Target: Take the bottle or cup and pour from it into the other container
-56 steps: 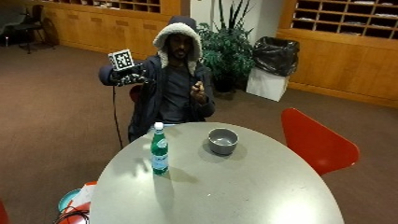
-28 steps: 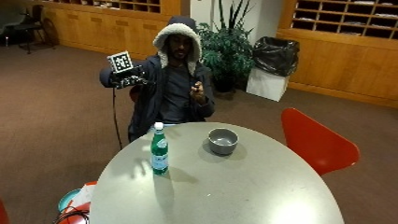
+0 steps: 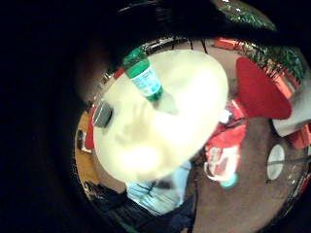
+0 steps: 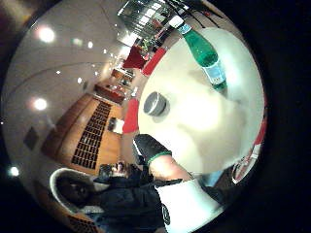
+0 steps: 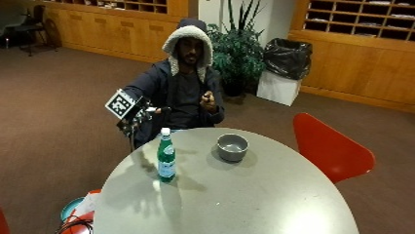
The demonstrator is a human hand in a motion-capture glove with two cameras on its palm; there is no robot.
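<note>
A green plastic bottle with a white cap stands upright near the table's left edge. A grey bowl sits to its right, closer to the person. My gloved right hand hovers just beyond the table's edge, above and left of the bottle, fingers hanging relaxed and holding nothing. It touches neither object. The thumb side palm view shows the bottle and the bowl on the round table. The little finger side palm view looks down on the bottle.
The round grey table carries only the bottle and bowl. A red chair stands at its right. A red bag lies on the floor by the table's left edge. The person's bare left hand is raised at chest height.
My right hand has come down from shoulder height to just above the table's edge, closer to the bottle. Bottle and bowl have not moved.
</note>
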